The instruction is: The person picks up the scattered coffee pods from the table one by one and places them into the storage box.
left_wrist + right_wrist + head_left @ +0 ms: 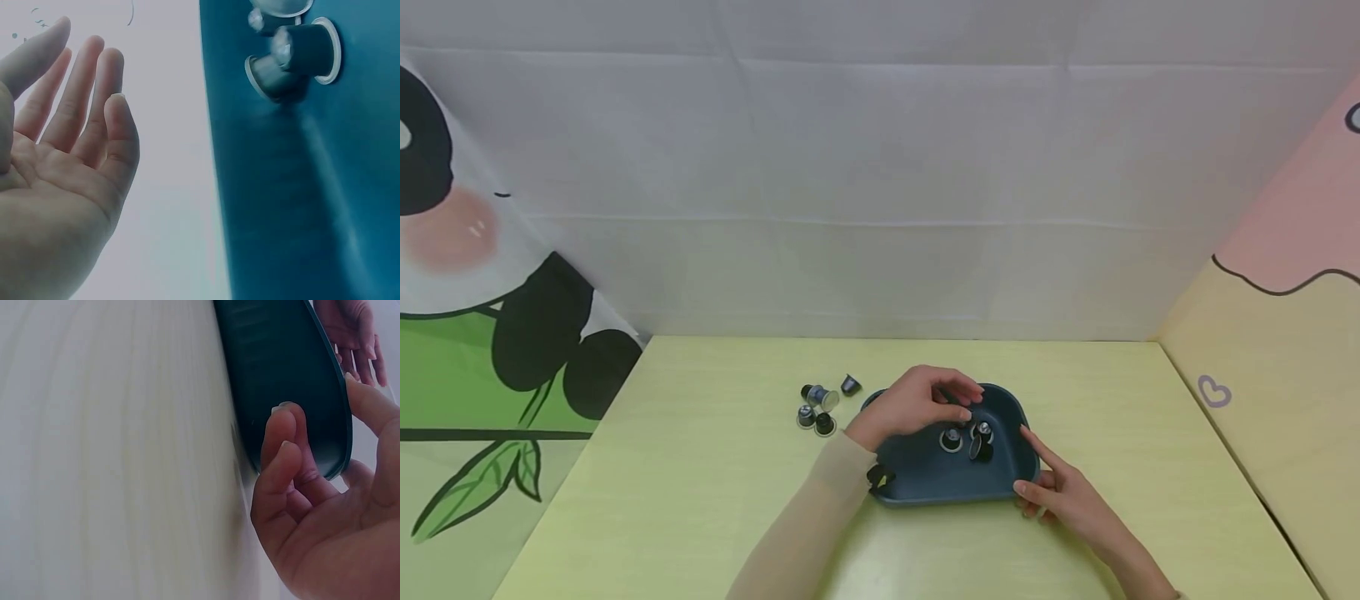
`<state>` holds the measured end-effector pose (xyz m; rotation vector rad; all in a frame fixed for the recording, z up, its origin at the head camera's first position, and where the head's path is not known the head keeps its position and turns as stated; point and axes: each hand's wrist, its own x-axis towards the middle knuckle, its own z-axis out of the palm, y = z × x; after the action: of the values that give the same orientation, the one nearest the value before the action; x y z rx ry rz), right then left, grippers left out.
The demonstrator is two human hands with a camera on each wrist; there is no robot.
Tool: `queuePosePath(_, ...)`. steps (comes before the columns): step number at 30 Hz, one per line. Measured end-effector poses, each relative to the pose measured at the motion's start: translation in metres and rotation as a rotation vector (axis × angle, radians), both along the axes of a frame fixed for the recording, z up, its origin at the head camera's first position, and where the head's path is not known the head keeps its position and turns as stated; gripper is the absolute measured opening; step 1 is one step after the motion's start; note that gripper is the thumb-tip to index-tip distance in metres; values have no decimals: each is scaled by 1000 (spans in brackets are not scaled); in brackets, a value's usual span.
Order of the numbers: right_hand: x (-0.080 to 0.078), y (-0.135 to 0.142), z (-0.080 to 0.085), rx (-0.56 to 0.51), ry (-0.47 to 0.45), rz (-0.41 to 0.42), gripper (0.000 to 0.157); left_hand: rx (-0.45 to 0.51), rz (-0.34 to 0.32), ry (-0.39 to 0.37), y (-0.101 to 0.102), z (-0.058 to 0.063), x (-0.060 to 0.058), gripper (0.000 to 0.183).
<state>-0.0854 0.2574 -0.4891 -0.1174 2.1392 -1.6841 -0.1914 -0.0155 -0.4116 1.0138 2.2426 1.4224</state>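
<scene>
A dark blue tray stands on the table with several coffee capsules inside, dark with pale rims. My left hand is above the tray's far side, fingers loosely bent. In the left wrist view, nothing lies in the palm of that hand, and the capsules are beside it in the tray. My right hand holds the tray's right end; its index finger touches the rim and its thumb the near corner. The right wrist view shows its fingers curled about the tray end.
More coffee capsules form a small group on the table left of the tray, one slightly apart. A black item with a yellow mark is by my left wrist. A white cloth wall rises behind the table.
</scene>
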Motion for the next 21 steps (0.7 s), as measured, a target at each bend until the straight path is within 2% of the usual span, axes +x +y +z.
queuePosePath(8, 1, 0, 1, -1, 5, -6, 80, 54, 37, 43, -17, 12, 4, 30)
queuePosePath(17, 1, 0, 1, -24, -8, 5, 81, 5, 125, 108, -47, 19, 14, 30)
queuePosePath(21, 0, 1, 0, -21, -9, 2, 82, 16, 171, 120, -61, 22, 18, 29)
